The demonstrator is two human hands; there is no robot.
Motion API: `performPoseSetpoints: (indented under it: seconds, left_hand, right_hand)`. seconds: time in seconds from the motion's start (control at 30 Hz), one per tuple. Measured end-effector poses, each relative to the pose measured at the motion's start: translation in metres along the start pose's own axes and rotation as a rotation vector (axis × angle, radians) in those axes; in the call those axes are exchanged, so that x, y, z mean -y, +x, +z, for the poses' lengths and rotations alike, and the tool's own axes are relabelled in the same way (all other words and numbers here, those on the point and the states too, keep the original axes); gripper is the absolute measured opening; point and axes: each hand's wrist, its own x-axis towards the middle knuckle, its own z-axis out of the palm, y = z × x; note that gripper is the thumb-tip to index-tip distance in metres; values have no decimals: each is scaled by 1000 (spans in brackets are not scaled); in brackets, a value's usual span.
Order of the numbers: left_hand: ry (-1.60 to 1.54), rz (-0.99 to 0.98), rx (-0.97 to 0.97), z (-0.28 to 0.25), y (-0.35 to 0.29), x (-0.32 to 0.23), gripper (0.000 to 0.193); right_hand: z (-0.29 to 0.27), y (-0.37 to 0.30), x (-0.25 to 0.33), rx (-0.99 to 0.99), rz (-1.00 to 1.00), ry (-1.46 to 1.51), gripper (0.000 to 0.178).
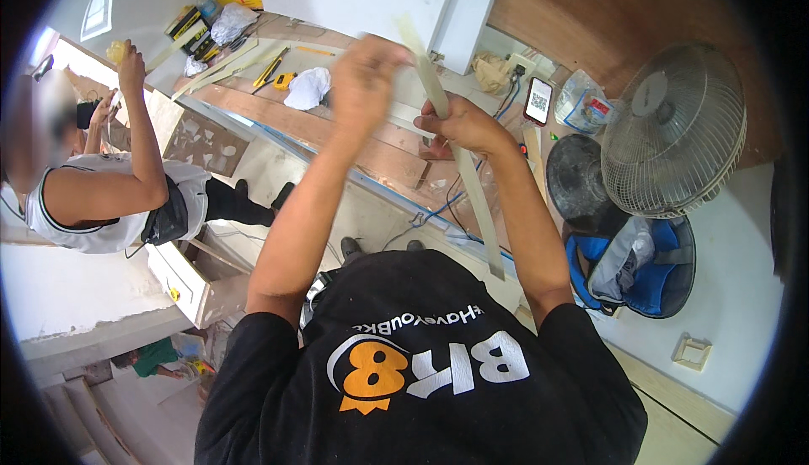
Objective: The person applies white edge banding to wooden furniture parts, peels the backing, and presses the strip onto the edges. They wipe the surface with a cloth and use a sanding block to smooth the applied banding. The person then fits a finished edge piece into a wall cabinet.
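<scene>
A long, thin, pale greenish strip [478, 195] hangs in front of me, its top end blurred and its lower end beside my right forearm. My right hand [463, 125] is closed round it a little above the middle. Close to the strip's upper part, on its left side, is my left hand [366, 77]. Motion smears those fingers, so whether they pinch anything does not show. Under both hands lies a long wooden workbench [388, 157] with boards on it.
A standing fan [674, 132] and an open blue-and-black bag [649, 267] are at the right, near a phone [538, 100]. A yellow tape measure [284, 81], a utility knife [268, 71] and a white cloth [308, 88] lie on the bench. Another person [109, 183] stands at the left.
</scene>
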Motion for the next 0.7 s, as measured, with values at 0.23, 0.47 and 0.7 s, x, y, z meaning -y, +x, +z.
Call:
performPoseSetpoints:
  seconds: [0.23,0.47,0.7]
  left_hand:
    - [-134,-373,9,-36,43,47,33]
    - [-428,-438,349,-20,41,45,41]
    - [-254,-358,230,-23,42,39,21]
  right_hand:
    - [-25,-16,-19,360,-135,302,39]
    - [-15,-24,-14,438,-149,275,39]
    - [-11,-21,-21,449,-159,302,41]
